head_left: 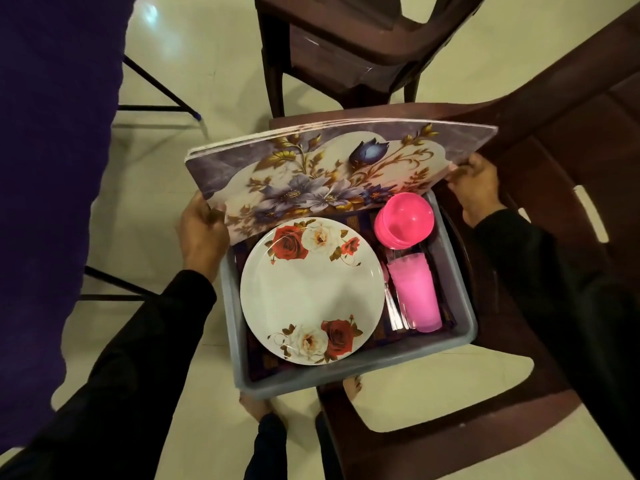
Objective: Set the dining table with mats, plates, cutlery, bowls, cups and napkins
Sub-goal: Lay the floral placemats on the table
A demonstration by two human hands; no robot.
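A stack of floral place mats [322, 174] is tilted up over the far end of a grey tub [346, 372]. My left hand [202, 233] grips the stack's left edge and my right hand [476, 188] pinches its right edge. Inside the tub lies a white plate with red and white roses [311, 292]. Right of the plate, upturned pink bowls [405, 218] are stacked, with nested pink cups [417, 296] lying on their side below them. Metal cutlery [394, 310] shows between plate and cups. Purple cloth [263, 362] lies under the plate.
The tub rests on the seat of a brown plastic chair [519, 393]. A second brown chair [346, 53] stands beyond it. A purple-covered table [52, 168] with black legs fills the left side. Pale tiled floor [149, 209] lies between them, and my bare feet [256, 407] are below the tub.
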